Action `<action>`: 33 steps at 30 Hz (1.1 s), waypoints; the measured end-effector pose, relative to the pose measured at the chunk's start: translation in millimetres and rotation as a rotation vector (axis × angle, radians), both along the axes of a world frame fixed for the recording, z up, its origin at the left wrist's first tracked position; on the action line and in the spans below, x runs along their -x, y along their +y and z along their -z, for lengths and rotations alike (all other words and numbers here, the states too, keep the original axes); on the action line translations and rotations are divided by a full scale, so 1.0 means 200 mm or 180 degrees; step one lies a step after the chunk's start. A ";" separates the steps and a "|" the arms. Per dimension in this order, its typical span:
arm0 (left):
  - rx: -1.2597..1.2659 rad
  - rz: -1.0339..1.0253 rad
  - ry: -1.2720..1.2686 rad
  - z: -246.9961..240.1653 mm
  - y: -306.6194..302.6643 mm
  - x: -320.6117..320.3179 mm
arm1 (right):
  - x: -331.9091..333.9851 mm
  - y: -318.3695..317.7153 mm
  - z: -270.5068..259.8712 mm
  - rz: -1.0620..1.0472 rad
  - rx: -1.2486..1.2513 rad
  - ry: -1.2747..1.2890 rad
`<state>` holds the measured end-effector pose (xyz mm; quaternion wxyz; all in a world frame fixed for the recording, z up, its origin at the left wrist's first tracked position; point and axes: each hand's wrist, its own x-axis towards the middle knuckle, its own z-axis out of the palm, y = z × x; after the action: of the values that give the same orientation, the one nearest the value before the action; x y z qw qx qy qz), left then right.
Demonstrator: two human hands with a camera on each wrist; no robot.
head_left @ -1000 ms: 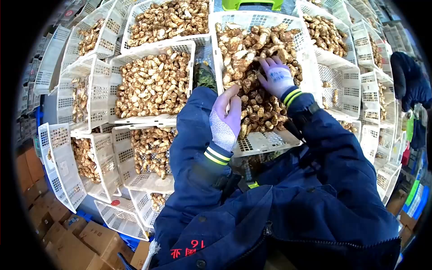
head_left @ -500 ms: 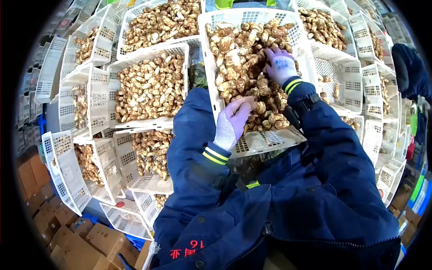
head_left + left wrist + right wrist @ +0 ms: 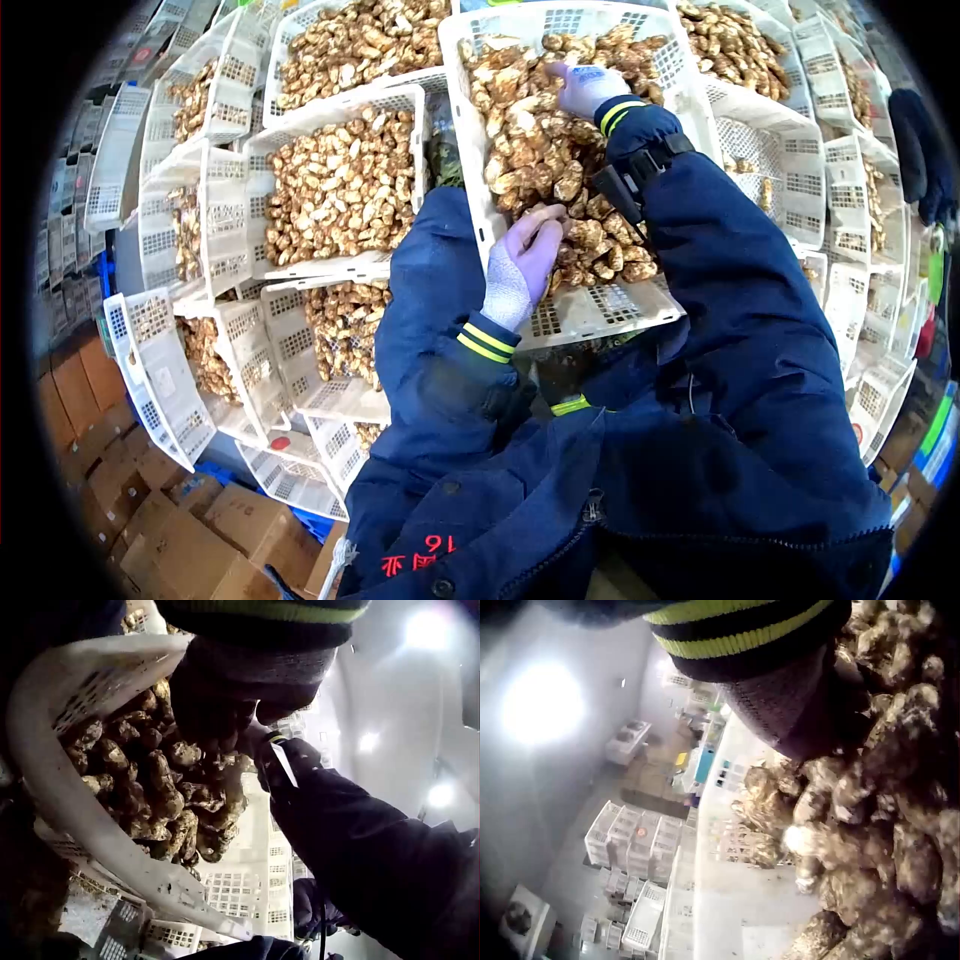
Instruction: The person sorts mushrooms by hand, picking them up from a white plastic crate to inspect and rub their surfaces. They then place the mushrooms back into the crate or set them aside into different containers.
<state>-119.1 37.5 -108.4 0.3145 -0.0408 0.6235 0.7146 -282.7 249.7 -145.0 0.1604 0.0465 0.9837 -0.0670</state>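
Knobbly brown-and-cream pieces, like roots or mushrooms, fill a white perforated crate (image 3: 598, 318) in front of the person. My gloved left hand (image 3: 522, 262) lies at the crate's near left part, its bent fingers touching the pieces (image 3: 590, 245); whether it grips one is hidden. Farther up, my gloved right hand (image 3: 588, 88) reaches over the pile, fingers pointing left and touching pieces. In the left wrist view the left hand (image 3: 244, 690) is dark above the pieces (image 3: 161, 787). The right wrist view shows the right glove (image 3: 780, 705) beside the heap (image 3: 855, 855), its fingers hidden.
More white crates with similar pieces (image 3: 340, 195) stand on the left, at the back and on the right (image 3: 735, 50). Cardboard boxes (image 3: 170, 540) lie at the lower left. Part of another person's dark sleeve (image 3: 915, 150) shows at the far right.
My right hand has moved up and left across the pile. The left hand has turned and lowered its fingers onto the pieces. The view has shifted slightly.
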 end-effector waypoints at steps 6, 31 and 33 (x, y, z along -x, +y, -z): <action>-0.0340 -0.0451 -0.0460 0.01 -0.01 0.03 | -0.41 0.16 -0.14 0.0438 0.2982 0.0356; -0.0499 0.0254 0.0893 0.16 -0.08 -0.01 | -0.52 -0.06 -0.11 -0.0900 -0.0285 -0.0340; -0.0992 -0.0257 -0.0321 0.11 -0.05 -0.03 | -0.53 -0.12 -0.15 -0.0920 -0.0588 -0.0523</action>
<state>-113.2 27.8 -130.3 0.3190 -0.0525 0.4863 0.8118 -176.1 226.6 -115.6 0.2431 -0.0754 0.9657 0.0514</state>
